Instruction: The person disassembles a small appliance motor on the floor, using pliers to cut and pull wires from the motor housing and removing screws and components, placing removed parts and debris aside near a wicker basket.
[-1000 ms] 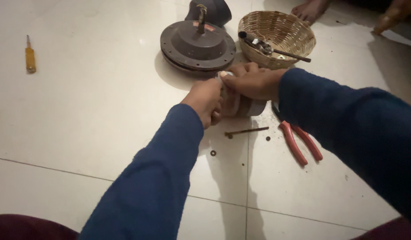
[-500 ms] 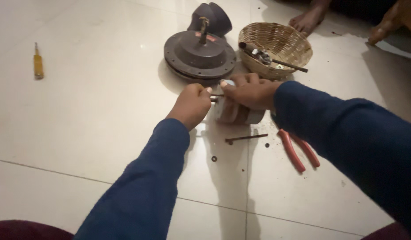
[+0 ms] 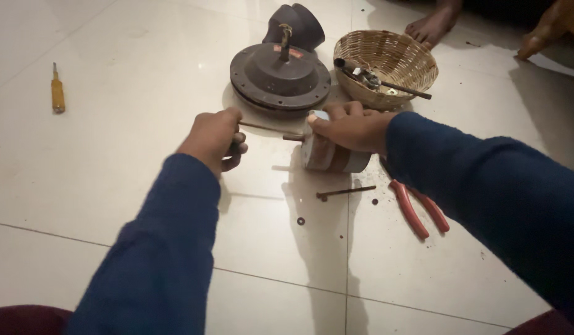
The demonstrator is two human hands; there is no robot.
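Note:
My right hand point(image 3: 347, 127) grips a small cylindrical metal part point(image 3: 327, 155) that lies on its side on the tiled floor. My left hand point(image 3: 213, 138) is closed around the end of a long thin bolt point(image 3: 265, 129) that stretches from it toward the cylinder's face. A short stub sticks out of that face. Both arms wear dark blue sleeves.
A round dark motor housing point(image 3: 279, 77) with a shaft and a dark cap point(image 3: 297, 25) lie behind. A wicker basket point(image 3: 386, 65) holds tools. Red-handled pliers point(image 3: 418, 208), a loose bolt point(image 3: 344, 192), a washer point(image 3: 300, 221) and a yellow screwdriver point(image 3: 57, 93) lie about. Another person's foot point(image 3: 431, 25) is at the back.
My left hand has drawn away to the left from the cylinder, pulling the long bolt out with it. My right hand stays on the cylinder.

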